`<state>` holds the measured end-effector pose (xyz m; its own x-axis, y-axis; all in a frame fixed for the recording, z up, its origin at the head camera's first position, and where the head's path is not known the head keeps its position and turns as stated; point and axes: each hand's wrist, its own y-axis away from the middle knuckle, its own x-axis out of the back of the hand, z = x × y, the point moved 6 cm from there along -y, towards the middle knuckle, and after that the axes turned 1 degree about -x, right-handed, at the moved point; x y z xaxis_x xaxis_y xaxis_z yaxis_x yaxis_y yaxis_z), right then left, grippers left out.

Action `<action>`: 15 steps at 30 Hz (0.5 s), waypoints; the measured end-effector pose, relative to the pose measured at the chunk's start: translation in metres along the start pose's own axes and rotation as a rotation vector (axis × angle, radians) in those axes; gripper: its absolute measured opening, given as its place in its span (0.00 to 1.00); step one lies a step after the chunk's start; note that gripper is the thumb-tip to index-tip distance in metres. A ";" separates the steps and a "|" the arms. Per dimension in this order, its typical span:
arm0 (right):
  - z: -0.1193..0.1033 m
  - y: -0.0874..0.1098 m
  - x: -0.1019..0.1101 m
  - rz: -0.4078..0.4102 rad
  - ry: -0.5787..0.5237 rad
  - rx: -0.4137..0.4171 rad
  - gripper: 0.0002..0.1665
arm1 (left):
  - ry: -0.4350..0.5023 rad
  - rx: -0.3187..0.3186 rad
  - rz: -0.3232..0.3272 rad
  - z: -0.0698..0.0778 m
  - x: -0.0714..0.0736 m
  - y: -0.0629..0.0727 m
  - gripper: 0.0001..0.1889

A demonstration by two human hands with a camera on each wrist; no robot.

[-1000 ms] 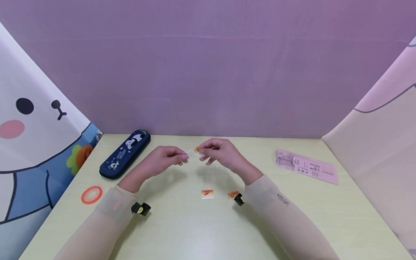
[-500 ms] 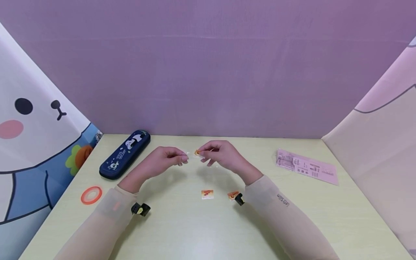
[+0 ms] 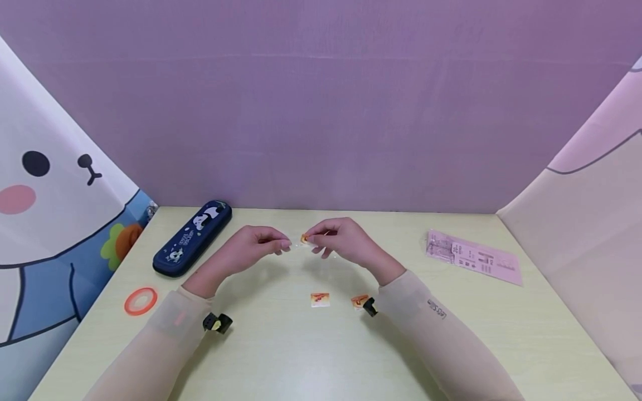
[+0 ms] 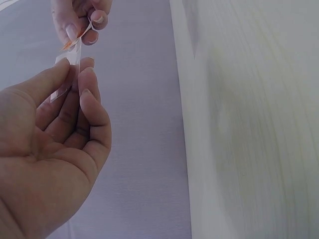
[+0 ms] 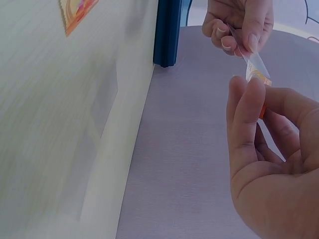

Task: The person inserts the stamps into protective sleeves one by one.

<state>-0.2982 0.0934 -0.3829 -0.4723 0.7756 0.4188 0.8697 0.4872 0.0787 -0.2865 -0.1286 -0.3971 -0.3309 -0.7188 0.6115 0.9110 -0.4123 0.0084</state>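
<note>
Over the back of the table, my left hand (image 3: 258, 248) pinches one end of a strip of clear plastic film (image 4: 74, 57) between thumb and fingers. Facing it, my right hand (image 3: 343, 242) pinches a small orange-and-white printed piece (image 5: 259, 74) at the film's other end. The film stretches across the short gap between both sets of fingertips, and the right fingers partly cover the printed piece. Nearer the front lie a similar small orange-and-white square (image 3: 320, 300) and another one (image 3: 359, 301), which the right wrist's black camera mount partly overlaps.
A dark blue pencil case (image 3: 193, 238) with panda pictures lies at the back left. Below it is an orange ring (image 3: 141, 301), beside the left sleeve. To the right rests a pink printed package (image 3: 473, 257) with a clear end. A purple cloth (image 3: 321, 111) hangs behind the table.
My right hand has dropped slightly, carrying the orange-and-white piece down with it. The left hand stays almost still, and the things on the table have not moved.
</note>
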 end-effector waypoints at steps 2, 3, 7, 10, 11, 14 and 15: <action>0.000 0.000 0.000 -0.001 0.001 0.002 0.10 | -0.002 -0.004 0.002 0.000 0.000 0.000 0.17; 0.000 0.000 0.000 -0.003 0.000 0.002 0.10 | -0.001 -0.002 0.004 0.000 0.000 0.000 0.17; 0.000 0.000 0.000 -0.008 -0.007 0.002 0.10 | -0.002 -0.002 0.009 0.001 0.000 0.001 0.16; -0.001 0.001 0.000 -0.005 -0.007 0.001 0.10 | -0.010 -0.005 0.013 0.002 0.000 0.001 0.16; -0.001 0.001 0.000 -0.003 -0.007 0.001 0.10 | -0.010 -0.005 0.015 0.002 0.000 0.001 0.16; -0.002 0.002 0.000 -0.001 0.001 0.004 0.11 | -0.011 -0.005 0.014 0.003 -0.001 0.001 0.15; -0.002 0.002 0.000 -0.002 0.002 0.005 0.11 | -0.007 -0.001 0.013 0.003 -0.001 0.001 0.15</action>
<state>-0.2968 0.0936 -0.3810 -0.4736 0.7740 0.4202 0.8682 0.4906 0.0747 -0.2844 -0.1266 -0.3948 -0.3168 -0.7201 0.6174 0.9150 -0.4034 -0.0010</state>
